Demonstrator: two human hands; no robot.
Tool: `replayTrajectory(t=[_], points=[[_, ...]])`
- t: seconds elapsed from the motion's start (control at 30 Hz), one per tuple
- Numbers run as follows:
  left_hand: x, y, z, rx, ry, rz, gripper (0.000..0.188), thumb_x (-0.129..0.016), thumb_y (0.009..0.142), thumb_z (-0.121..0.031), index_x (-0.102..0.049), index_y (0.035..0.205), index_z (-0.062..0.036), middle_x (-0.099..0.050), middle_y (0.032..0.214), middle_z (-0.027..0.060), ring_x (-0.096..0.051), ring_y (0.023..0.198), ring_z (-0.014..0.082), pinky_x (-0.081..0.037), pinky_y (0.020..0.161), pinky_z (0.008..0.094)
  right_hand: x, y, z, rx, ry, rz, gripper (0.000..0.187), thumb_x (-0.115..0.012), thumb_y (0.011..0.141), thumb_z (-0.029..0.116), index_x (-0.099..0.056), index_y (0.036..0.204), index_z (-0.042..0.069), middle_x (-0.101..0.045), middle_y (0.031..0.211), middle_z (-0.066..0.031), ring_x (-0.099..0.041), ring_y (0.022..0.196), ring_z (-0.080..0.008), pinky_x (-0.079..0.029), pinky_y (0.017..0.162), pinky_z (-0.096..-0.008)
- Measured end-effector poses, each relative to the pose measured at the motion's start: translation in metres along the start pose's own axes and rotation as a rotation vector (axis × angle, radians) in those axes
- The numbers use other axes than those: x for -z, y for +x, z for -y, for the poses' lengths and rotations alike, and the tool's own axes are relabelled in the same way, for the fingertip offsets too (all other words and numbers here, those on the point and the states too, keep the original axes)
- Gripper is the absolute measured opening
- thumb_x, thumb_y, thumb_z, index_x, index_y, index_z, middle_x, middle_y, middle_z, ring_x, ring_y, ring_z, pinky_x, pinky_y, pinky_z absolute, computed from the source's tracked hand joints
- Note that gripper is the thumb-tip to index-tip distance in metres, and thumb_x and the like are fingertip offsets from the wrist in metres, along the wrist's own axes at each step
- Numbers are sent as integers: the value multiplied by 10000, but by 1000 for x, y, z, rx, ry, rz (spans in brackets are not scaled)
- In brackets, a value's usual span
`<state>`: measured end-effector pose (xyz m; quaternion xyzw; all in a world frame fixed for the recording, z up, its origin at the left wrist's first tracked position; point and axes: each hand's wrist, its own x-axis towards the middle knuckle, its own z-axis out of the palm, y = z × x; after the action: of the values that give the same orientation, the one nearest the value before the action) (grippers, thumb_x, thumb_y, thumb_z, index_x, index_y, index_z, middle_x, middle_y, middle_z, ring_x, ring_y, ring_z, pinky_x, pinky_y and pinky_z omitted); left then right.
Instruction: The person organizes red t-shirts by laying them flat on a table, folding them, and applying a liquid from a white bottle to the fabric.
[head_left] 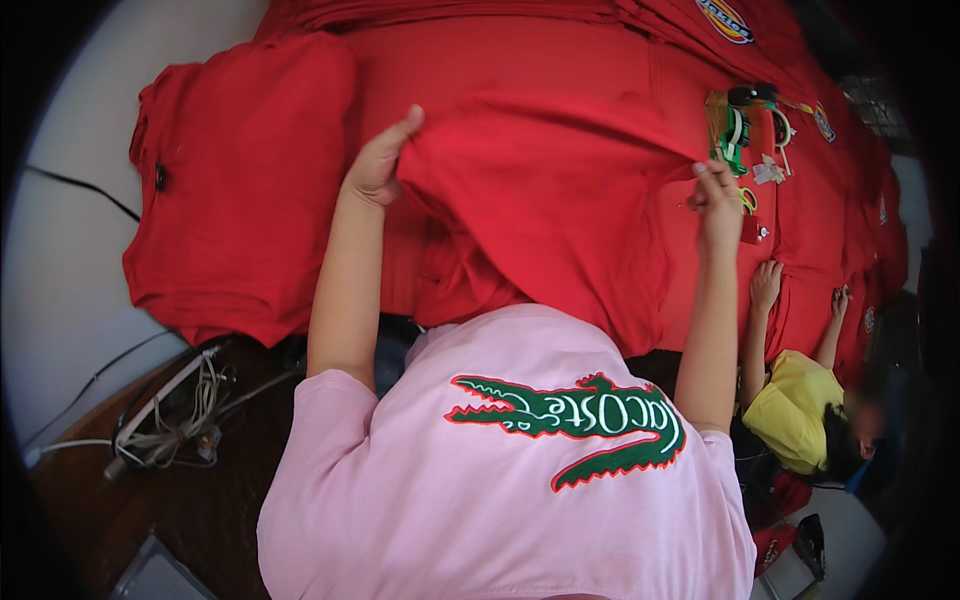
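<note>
A red garment [540, 190], probably a shirt, is stretched between my two hands above the red-covered table, its near part hanging down against my front. At its left edge, my left hand [380, 165] grips the cloth with the thumb up; some of its fingers are hidden by the fabric. My right hand [717, 195] pinches the garment's right corner with fingers curled. Just beyond the right hand lie yellow-handled scissors [748, 199] and a green tape dispenser [737, 135].
A pile of red garments [240, 190] lies at left. More red garments [820, 200] with round patches spread along the right. A co-worker in a yellow top [795, 415] reaches onto the table there. Bundled white cables [180, 410] sit at lower left.
</note>
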<state>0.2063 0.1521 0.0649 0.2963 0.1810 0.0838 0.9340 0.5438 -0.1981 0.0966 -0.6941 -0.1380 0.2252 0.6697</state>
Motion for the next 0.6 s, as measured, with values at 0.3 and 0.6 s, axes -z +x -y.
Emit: replayTrajectory(t=[0.3, 0.6], points=[[5, 101, -17, -35, 286, -194, 606, -626, 1039, -426, -526, 1470, -11, -601, 1463, 103, -545, 1361, 221, -419, 1163, 374, -29, 121, 4, 185, -135, -52, 226, -697, 992, 105, -594, 1183, 42, -686, 1008, -30, -661, 902, -128, -521, 793, -267], [58, 102, -5, 5, 110, -198, 595, -523, 1067, -491, -515, 1463, -47, -560, 1509, 100, -560, 1360, 231, -434, 1163, 402, -15, 100, -90, 11, -102, -187, 303, -727, 986, 175, -625, 1246, 60, -691, 1189, -34, -641, 1073, -115, -498, 848, -277]])
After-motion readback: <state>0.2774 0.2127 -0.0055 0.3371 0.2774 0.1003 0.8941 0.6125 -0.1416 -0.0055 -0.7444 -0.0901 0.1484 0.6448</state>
